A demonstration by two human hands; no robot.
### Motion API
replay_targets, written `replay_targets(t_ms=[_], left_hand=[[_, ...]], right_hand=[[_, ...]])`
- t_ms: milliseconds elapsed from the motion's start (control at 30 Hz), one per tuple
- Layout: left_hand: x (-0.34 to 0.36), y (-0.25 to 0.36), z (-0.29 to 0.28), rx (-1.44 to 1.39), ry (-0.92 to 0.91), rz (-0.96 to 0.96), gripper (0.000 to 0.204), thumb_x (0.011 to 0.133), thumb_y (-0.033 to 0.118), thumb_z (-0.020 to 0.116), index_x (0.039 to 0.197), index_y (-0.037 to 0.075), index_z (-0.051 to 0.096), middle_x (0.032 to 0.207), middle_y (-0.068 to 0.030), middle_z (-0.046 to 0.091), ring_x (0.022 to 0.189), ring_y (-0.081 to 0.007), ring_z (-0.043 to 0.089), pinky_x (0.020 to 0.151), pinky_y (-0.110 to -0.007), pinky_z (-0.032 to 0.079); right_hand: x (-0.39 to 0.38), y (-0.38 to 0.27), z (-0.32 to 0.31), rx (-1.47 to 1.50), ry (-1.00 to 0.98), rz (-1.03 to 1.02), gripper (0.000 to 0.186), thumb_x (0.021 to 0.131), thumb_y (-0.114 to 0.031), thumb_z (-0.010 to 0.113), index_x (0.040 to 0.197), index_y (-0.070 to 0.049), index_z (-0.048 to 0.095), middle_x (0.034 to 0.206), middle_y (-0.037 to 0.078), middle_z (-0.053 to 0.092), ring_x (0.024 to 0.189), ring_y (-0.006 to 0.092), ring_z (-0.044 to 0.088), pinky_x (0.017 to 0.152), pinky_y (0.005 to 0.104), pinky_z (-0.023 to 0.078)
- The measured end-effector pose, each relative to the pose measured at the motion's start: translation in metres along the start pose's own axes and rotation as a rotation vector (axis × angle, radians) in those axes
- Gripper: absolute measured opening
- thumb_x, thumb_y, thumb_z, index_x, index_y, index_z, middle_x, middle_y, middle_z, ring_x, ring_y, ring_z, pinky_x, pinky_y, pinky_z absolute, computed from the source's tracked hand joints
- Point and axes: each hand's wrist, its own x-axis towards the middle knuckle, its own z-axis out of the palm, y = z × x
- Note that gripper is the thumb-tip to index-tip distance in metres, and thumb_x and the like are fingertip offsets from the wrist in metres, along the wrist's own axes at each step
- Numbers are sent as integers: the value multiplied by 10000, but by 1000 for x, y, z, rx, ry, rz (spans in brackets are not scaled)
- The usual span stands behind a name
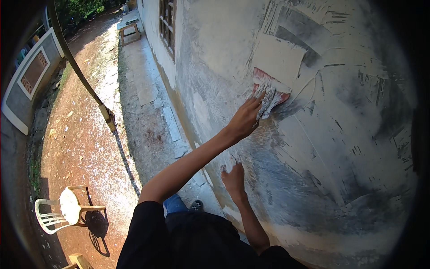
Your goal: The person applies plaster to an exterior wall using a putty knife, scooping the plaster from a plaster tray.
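My left hand [247, 115] is stretched up to the wall, closed around a red putty spreader [283, 97] smeared with white putty. The spreader's wide blade lies against the grey wall [215, 85], at the lower edge of a freshly coated pale patch [275, 56]. Thick putty clings to the tool and to the fingers. Lower down and close to the wall, my right hand [234, 179] is bent into a fist. Something whitish shows at its top; what the fingers hold is hidden.
A pale plastic chair [69, 205] stands on the dirt at the left. A slanted pole [80, 71] rises beside the concrete walkway [143, 85]. Farther off are a small wooden bench [130, 33] and a barred window [167, 22]. A low boundary wall [18, 101] runs along the far left.
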Motion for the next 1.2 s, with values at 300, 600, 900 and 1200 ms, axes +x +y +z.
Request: replay_targets(t_ms=[300, 600, 900, 1200], left_hand=[[-12, 8, -80, -39, 20, -72, 548, 589, -127, 463, 1132, -66, 440, 1240, -219, 444, 1051, -409, 452, 953, -437, 372], [89, 10, -65, 67, 80, 133, 363, 614, -67, 582, 971, -94, 521, 1255, -207, 440, 971, -352, 490, 905, -392, 414], [-40, -28, -63, 52, -288, 32, 491, 616, -43, 579, 1100, -55, 499, 1275, -183, 433, 1107, -341, 453, 1003, -402, 350], [101, 13, -99, 5, 26, 218, 316, 627, -37, 555, 938, -89, 531, 1238, -222, 449, 947, -330, 504, 901, -398, 403]], right_hand=[[8, -9, -3, -33, -9, -10, 310, 644, -50, 621, 847, 163, 524, 862, 337, 551, 881, 451, 543, 777, 421, 423], [22, -37, -13, -208, 168, -105, 312, 664, -115, 664, 846, 114, 555, 880, 282, 540, 825, 412, 547, 773, 429, 442], [56, -56, -23, -684, 182, -193, 440, 687, -244, 710, 975, 30, 519, 937, 176, 517, 871, 332, 553, 753, 421, 458], [70, -66, -17, -828, 203, 71, 559, 727, -292, 683, 1126, 18, 443, 1013, 174, 516, 870, 317, 587, 737, 408, 483]])
